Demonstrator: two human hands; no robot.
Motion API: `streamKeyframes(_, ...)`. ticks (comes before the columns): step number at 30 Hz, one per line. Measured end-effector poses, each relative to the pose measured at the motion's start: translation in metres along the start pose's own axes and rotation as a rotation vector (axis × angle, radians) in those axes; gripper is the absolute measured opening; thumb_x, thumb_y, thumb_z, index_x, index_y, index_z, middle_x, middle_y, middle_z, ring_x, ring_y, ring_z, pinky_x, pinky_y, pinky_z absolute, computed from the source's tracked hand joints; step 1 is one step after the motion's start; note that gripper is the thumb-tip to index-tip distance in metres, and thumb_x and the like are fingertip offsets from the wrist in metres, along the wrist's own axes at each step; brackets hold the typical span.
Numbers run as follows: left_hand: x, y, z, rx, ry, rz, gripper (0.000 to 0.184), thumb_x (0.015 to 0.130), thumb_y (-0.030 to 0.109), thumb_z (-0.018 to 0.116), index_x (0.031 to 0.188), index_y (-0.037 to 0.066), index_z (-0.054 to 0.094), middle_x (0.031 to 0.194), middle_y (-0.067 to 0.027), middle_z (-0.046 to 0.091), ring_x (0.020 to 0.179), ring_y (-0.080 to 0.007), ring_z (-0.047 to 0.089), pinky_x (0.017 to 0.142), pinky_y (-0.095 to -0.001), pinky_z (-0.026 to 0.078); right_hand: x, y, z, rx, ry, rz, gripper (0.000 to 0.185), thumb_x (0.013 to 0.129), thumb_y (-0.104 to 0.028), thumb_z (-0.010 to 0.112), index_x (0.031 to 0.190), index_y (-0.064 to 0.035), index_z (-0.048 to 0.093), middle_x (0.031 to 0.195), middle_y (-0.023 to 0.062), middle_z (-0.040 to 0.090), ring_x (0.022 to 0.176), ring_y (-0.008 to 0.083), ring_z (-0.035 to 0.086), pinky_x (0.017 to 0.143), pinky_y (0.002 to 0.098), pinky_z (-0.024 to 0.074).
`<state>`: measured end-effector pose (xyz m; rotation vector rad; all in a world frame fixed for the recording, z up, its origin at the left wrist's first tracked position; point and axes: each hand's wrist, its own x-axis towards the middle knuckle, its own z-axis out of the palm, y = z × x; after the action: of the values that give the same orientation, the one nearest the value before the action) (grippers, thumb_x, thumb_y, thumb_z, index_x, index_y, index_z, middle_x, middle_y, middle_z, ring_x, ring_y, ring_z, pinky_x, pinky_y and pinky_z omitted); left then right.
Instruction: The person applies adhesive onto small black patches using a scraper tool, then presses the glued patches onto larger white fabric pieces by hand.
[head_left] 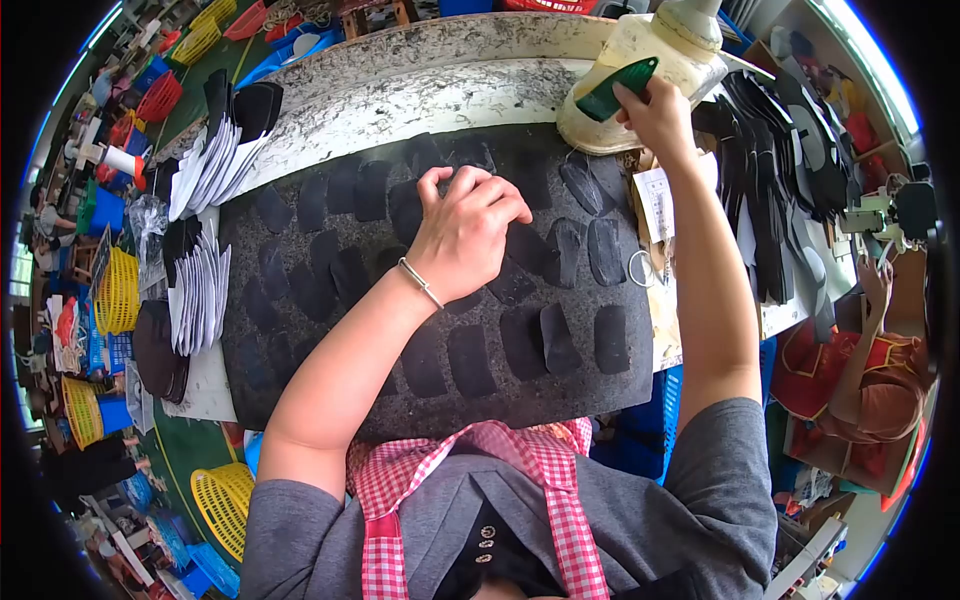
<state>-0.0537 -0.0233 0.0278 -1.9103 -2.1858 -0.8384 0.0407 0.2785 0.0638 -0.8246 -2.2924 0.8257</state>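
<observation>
My right hand (657, 118) is closed on a green scraper (616, 90), a flat plastic blade, held up against the front of a cloudy white jug (640, 60). My left hand (468, 225) hovers over or rests on the middle of a dark board (440, 405); I cannot tell which. Its fingers are bent and apart, the fingertips partly hidden, and nothing shows in them. Rows of black cut pieces (471, 362) lie on the board around it. A few at the right, such as one glossy-edged piece (606, 252), have a whitish smear.
Stacks of black and white pieces (200, 290) stand at the left. More black pieces (765, 190) are piled at the right, beside a metal ring (641, 268). Yellow baskets (220, 505) stand on the floor. Another person's arm (876, 290) shows at the far right.
</observation>
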Motion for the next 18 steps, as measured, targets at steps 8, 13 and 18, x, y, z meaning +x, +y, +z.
streamKeyframes(8, -0.01, 0.048, 0.009, -0.21, -0.125, 0.178, 0.01, 0.083, 0.011, 0.076, 0.09, 0.017, 0.08, 0.094, 0.0033, 0.068, 0.108, -0.019, 0.061, 0.107, -0.0469, 0.036, -0.116, 0.001, -0.08, 0.645, -0.239, 0.28, 0.013, 0.099, -0.016, 0.069, 0.101, -0.0036, 0.068, 0.085, 0.0021, 0.067, 0.064, 0.0091, 0.061, 0.059, 0.0211, 0.0473)
streamKeyframes(13, -0.011, 0.076, 0.034, -0.193, -0.189, 0.284, 0.012, 0.081, 0.013, 0.076, 0.091, 0.018, 0.08, 0.095, 0.0044, 0.067, 0.107, -0.0188, 0.06, 0.107, -0.0492, 0.035, -0.229, -0.002, -0.091, 0.456, -0.263, 0.371, 0.015, 0.099, -0.009, 0.071, 0.105, 0.0044, 0.067, 0.081, 0.0055, 0.072, 0.064, 0.0111, 0.067, 0.057, 0.0265, 0.0523)
streamKeyframes(18, -0.012, 0.083, 0.046, -0.013, -0.22, 0.31, 0.015, 0.083, 0.014, 0.072, 0.094, 0.02, 0.081, 0.096, 0.0057, 0.066, 0.107, -0.0188, 0.058, 0.107, -0.054, 0.034, -0.261, -0.001, -0.075, -0.023, -0.188, 0.19, 0.018, 0.097, -0.011, 0.072, 0.094, 0.0036, 0.063, 0.073, 0.0169, 0.07, 0.066, 0.0272, 0.072, 0.061, 0.0376, 0.0535)
